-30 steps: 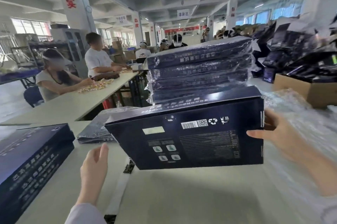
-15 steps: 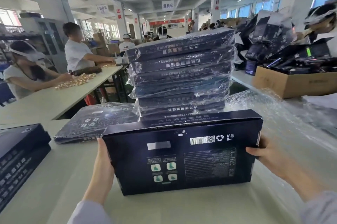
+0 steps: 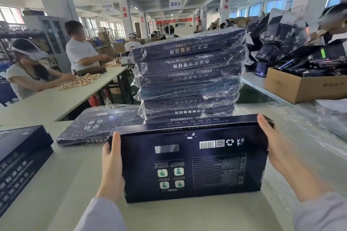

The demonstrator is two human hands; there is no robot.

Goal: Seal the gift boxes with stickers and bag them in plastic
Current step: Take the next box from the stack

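Note:
A dark navy gift box with a barcode and four green icons faces me, its lower edge on the pale table. My left hand grips its left side, thumb over the front edge. My right hand holds its right side, fingers reaching to the top corner. Behind it rises a tall stack of bagged gift boxes in clear plastic. One more bagged box lies flat to the left of that stack. Loose clear plastic bags cover the table on the right.
A stack of unbagged navy boxes sits at the left edge. A cardboard carton full of dark packaging stands at the back right. Two people work at a long table to the left with a pile of small gold items.
The box came down from mid-air and towards me until its lower edge met the table. My left hand rose from the table and took its left side.

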